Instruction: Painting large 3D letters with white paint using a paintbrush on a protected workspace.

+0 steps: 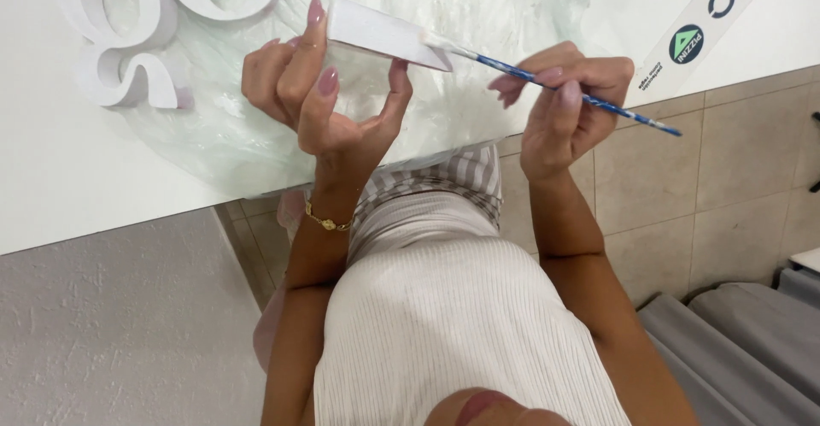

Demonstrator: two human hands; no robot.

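My left hand [329, 93] holds a flat white piece [380, 33] by its edges, tilted above the white table [68, 178]. My right hand [568, 101] grips a thin blue paintbrush [555, 84]; its white-loaded tip touches the right end of the white piece. Both hands hover over a crumpled clear plastic sheet [478, 16] spread on the table.
White cut-out shapes [128, 33] lie on the table at the upper left. A white strip with a round green mark [700, 24] runs diagonally at the upper right. Beige floor tiles [683, 178] and grey cushions [743, 349] show at the right, a textured grey wall [120, 332] at the lower left.
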